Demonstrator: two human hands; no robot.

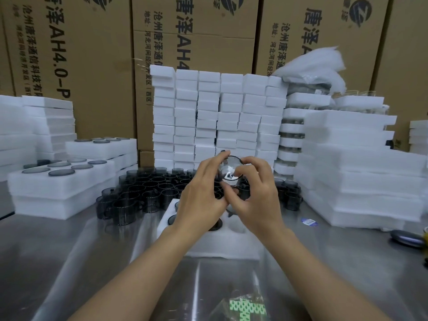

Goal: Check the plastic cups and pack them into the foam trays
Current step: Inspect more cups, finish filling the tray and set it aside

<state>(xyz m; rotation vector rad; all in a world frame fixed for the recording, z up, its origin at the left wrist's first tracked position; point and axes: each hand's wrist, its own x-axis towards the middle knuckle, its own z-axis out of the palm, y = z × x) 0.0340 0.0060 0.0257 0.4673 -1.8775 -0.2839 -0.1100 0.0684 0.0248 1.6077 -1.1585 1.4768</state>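
Clear bag (pixel 245 306) nearest | left hand (pixel 203 193), right hand (pixel 257 195) raised over foam tray (pixel 220 249) | fingers (pixel 251 161) pinch cup (pixel 230 172)

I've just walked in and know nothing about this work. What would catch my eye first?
At the centre, the left hand and right hand together hold up one see-through plastic cup. Behind them a crowd of smoky dark cups stands on the steel table, and a wall of stacked white foam trays rises at the back.

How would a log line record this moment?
step: checking | left hand, right hand: grip plastic cup, raised | foam tray: beneath, partly filled | loose cups: behind tray
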